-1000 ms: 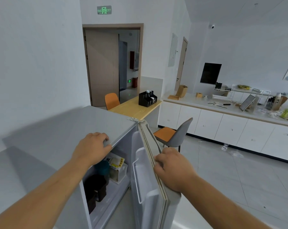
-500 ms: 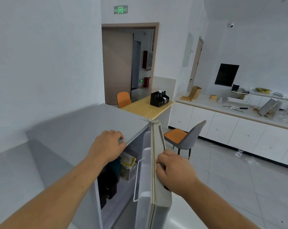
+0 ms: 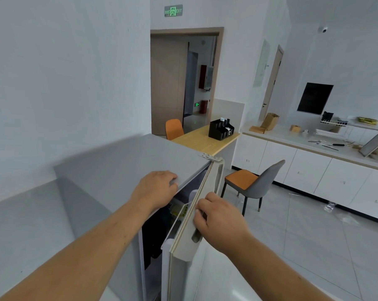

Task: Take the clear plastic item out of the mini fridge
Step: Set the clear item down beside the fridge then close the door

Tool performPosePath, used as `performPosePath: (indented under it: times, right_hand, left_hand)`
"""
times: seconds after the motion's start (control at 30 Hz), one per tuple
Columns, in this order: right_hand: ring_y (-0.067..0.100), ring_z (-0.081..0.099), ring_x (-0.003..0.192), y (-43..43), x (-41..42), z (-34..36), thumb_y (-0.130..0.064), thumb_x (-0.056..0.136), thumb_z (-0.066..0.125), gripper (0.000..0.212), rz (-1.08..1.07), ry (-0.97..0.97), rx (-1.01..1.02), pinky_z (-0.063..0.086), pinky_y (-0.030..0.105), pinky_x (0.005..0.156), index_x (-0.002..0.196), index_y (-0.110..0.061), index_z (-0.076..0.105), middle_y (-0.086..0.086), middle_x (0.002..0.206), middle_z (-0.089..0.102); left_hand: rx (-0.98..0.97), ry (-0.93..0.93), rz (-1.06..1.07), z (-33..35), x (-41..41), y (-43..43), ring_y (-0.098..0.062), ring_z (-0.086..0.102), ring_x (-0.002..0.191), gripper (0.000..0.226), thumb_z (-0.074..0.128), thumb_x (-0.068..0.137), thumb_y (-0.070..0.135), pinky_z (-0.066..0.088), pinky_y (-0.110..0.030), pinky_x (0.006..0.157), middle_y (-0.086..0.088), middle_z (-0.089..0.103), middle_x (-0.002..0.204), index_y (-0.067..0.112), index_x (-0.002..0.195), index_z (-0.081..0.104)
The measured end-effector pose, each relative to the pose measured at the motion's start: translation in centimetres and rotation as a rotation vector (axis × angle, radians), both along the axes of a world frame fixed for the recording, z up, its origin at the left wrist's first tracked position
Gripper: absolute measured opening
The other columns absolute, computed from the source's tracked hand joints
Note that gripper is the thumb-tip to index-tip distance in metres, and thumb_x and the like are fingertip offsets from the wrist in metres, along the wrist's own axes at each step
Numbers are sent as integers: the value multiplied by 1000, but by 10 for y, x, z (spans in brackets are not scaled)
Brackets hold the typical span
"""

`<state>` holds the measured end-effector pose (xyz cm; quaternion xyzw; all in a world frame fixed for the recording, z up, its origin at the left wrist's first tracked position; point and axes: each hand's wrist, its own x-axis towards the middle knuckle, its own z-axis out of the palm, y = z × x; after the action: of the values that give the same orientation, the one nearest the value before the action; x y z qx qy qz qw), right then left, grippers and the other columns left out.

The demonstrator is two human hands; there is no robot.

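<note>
1. Fingers of the left hand (image 3: 156, 190) are curling over the front edge of the flat grey top of the boxy grey mini fridge (image 3: 127, 164), palm lying on that top, holding the edge.
2. Right hand (image 3: 218, 218) is closing around the outer edge of the cream fridge door (image 3: 190, 231), with fingertips wrapping onto its rim just above the dark recessed handle slot.
3. That door is standing partly open, hinged at the far corner of the fridge by a small metal bracket (image 3: 207, 156), leaving a narrow wedge of dark interior showing between door and cabinet.
4. Inside that gap, just below the left hand, a pale box with a yellow label (image 3: 177, 210) is peeking out; whether it is the clear plastic item I cannot tell, as most of the interior is dark and hidden.
5. White wire rail (image 3: 177, 218) is running along the inner side of the door.
6. Beyond the fridge, a light wooden table (image 3: 202, 139) is carrying a black desk organiser (image 3: 220, 129), with an orange chair (image 3: 174, 129) behind it.
7. To the right of the fridge door, a grey chair with an orange seat (image 3: 252, 183) is standing on the tiled floor.
</note>
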<state>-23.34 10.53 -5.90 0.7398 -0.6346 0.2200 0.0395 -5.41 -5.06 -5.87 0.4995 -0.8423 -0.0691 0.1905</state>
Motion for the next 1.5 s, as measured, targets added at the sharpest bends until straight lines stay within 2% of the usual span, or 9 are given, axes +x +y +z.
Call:
performPosePath:
  times: [0.13, 0.37, 0.53, 0.77, 1.2, 1.27, 1.37, 1.43, 1.5]
  right_hand:
    - [8, 50, 75, -8, 8, 0, -45, 101, 36, 30, -3, 2, -7, 40, 21, 61, 90, -30, 59, -11, 86, 45]
    - [9, 50, 76, -20, 24, -2, -44, 103, 37, 32, 5, -2, -21, 37, 22, 60, 96, -26, 63, -10, 90, 46]
    - [11, 50, 79, -28, 33, -2, -43, 103, 38, 32, -10, 6, -26, 47, 29, 64, 96, -24, 63, -7, 92, 47]
    - [11, 50, 80, -34, 40, -1, -42, 103, 40, 31, -9, 4, -18, 36, 26, 64, 101, -24, 65, -7, 93, 48]
    - [10, 44, 81, -43, 47, -4, -44, 104, 39, 30, -19, 13, -25, 35, 26, 66, 104, -25, 62, -9, 93, 42]
    - [11, 45, 87, -42, 46, -4, -44, 104, 38, 31, -10, 24, -21, 39, 27, 70, 106, -25, 62, -9, 94, 45]
    - [16, 47, 98, -41, 41, 1, -48, 103, 38, 36, 3, 92, -14, 46, 34, 88, 109, -25, 65, -6, 99, 54]
    - [18, 48, 110, -40, 32, 5, -55, 102, 33, 45, -7, 131, -13, 42, 36, 102, 115, -27, 65, -6, 105, 60]
    - [22, 44, 130, -39, 21, 7, -62, 100, 27, 56, -44, 133, 8, 34, 41, 115, 131, -28, 59, -3, 125, 60]
  left_hand:
    - [34, -24, -16, -2, 0, -8, -21, 42, 145, 50, 39, 101, 44, 27, -39, 120, 1, 45, 161, 32, 147, 52]
    - [32, -18, -25, -4, 2, -9, -21, 45, 142, 52, 38, 98, 47, 32, -41, 118, 0, 50, 157, 31, 145, 55]
    - [31, -26, -34, -3, 2, -9, -22, 45, 142, 51, 40, 98, 45, 32, -41, 118, -1, 52, 156, 29, 145, 55]
    - [33, -19, -37, -2, 2, -7, -23, 50, 137, 51, 37, 97, 44, 36, -43, 115, -1, 57, 149, 27, 141, 58]
    - [52, -18, -22, 0, 3, -5, -20, 41, 145, 53, 40, 99, 46, 27, -43, 122, 0, 47, 160, 31, 148, 52]
    - [47, -18, -18, 1, 2, -2, -21, 41, 145, 52, 42, 99, 47, 28, -43, 122, 0, 47, 160, 30, 148, 52]
    - [-15, 19, -8, 5, 0, 6, -22, 49, 137, 50, 46, 100, 50, 37, -41, 113, 0, 56, 152, 27, 143, 57]
    - [-95, 14, 9, 7, 1, 11, -22, 50, 136, 52, 46, 100, 54, 39, -41, 112, 0, 57, 150, 26, 143, 57]
    - [-144, 0, 10, 8, 2, 15, -22, 46, 141, 60, 43, 99, 63, 36, -43, 117, -1, 54, 154, 28, 145, 55]
